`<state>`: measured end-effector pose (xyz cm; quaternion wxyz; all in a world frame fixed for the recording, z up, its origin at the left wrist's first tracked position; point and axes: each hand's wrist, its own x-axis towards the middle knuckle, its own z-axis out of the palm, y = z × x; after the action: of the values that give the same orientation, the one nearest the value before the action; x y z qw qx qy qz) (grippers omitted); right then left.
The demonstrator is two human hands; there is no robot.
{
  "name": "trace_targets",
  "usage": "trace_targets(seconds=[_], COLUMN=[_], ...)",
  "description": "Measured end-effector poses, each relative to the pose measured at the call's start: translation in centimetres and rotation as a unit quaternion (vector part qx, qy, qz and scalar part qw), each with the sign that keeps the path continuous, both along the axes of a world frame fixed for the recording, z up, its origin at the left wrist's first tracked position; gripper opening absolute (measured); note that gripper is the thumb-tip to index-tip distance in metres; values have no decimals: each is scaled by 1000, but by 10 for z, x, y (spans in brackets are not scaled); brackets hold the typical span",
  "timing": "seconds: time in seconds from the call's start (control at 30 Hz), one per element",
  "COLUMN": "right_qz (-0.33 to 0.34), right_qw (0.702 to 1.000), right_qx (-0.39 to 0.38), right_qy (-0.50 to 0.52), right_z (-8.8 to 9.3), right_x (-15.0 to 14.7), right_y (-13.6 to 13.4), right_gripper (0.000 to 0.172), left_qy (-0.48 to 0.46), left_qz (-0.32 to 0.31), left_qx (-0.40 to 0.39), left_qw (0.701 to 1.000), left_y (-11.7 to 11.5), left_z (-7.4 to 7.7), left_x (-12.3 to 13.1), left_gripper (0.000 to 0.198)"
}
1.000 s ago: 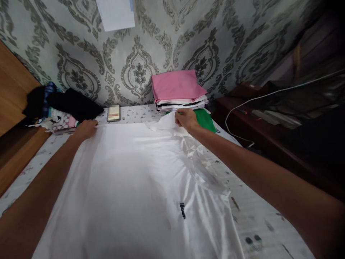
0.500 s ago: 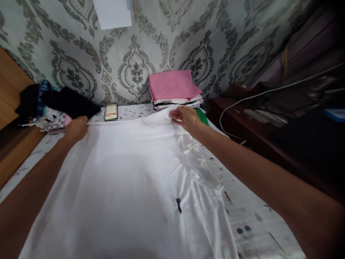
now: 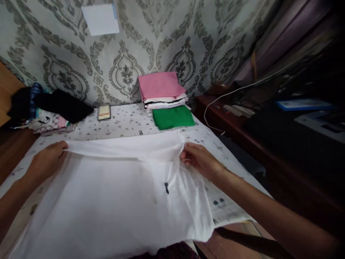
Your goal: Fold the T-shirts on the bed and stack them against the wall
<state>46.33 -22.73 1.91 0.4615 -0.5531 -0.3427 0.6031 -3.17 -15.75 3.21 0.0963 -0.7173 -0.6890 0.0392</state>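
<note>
A jumbled pile of clothes (image 3: 51, 120), black garments on top, lies at far left on a white printed sheet (image 3: 126, 126), while the person's left hand (image 3: 50, 158) pinches one corner of a white shirt (image 3: 115, 201) between closed fingers. Toward the wall sits a small pale card (image 3: 104, 112), its face blurred, below a white paper (image 3: 101, 21) on the patterned wallpaper (image 3: 126, 70). The shirt — stretched between both hands above the sheet, dark lettering (image 3: 166, 188) right of its middle — is folded over along its far edge. Beyond it stands a neat stack of folded clothes (image 3: 160, 87) topped in pink, a folded green cloth (image 3: 174, 118) just in front. The right hand (image 3: 201, 158) grips the shirt's other side, fingers curled on the fabric — and at far right a white cable (image 3: 242, 88) trails past dark red furniture (image 3: 203, 111)
</note>
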Motion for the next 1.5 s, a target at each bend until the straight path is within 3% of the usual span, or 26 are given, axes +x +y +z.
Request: trace_targets(seconds=[0.07,0.17,0.27,0.37,0.47,0.7,0.8,0.87,0.97,1.07,1.17,1.27,1.4,1.5], right_qz=[56,98,65,-6,-49,-46,-27,-17,-19,10,135,234,221,200], right_qw=[995,985,972,920,876,834,824,816,793,734,680,668,676,682], right_qx=[-36,-39,9,53,58,47,48,44,70,222,349,331,301,305], right_qy=[-67,-135,-228,-388,-477,-548,-564,-576,-605,-642,-631,-624,-635,-634], right_z=[-10,-12,-7,-7,-13,-25,-27,-28,-31,-40,-53,-68,-82,-82], right_x=[4,11,20,26,29,30,33,34,29,21,18,24,38,37], right_y=[-15,-18,3,38,72,102,105,105,102,97,94,95,103,103], right_gripper=[27,18,16,19,25,15,12,9,21,42,50,56,57,56], left_qy=[-10,-23,-28,-35,-33,20,-15,-25,-57,-90,-96,-112,-145,-195], left_qz=[0,5,7,8,8,1,17,36,36,14,16,9,53,76], left_qx=[-24,-31,-37,-34,-28,-116,-139,-105,-27,-14,-13,8,-5,46], left_qw=[1000,999,999,999,999,993,990,993,997,996,995,994,988,977], left_y=[-14,-25,-27,-27,-28,-35,-24,-9,20,42,51,52,45,21], left_z=[-10,-18,-19,-18,-15,7,17,19,11,-11,-38,-53,-43,-29], left_x=[-3,-5,-5,-4,-2,-12,-23,-24,-14,0,3,-6,-24,-25], left_gripper=[31,35,37,35,37,33,32,30,38,46,50,52,57,61])
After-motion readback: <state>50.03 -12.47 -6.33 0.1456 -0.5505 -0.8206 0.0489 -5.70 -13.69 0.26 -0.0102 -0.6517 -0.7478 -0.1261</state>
